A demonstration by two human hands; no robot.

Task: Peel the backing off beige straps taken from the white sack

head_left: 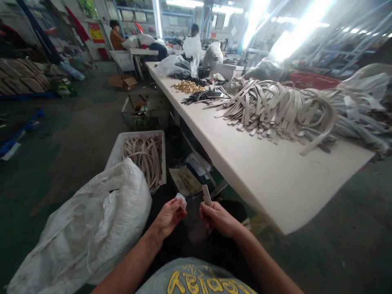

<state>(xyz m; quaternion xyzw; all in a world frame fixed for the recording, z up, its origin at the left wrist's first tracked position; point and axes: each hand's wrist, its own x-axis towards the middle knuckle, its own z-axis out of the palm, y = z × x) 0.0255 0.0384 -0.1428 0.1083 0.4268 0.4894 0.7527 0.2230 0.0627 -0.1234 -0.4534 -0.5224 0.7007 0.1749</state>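
Over my lap, my left hand [168, 216] pinches a small crumpled white piece [181, 199], which looks like tissue or thin cloth. To its right, my right hand [218, 217] is closed on a beige strap [206, 195], whose flat end points upward past the thumb. The rest of that strap is hidden by the hand or too dark to follow. A gap separates the two hands. Many similar beige straps [260, 102] lie heaped on the table [275, 171] at the right, and more straps [143, 157] fill a white bin [163, 159] on the floor.
A large white woven sack [101, 220] stands at my left. Gold-coloured small parts [189, 87] and dark strips [199, 97] lie farther along the table, near plastic bags [174, 65]. Its near corner juts out at my right. Two people [115, 36] are in the background.
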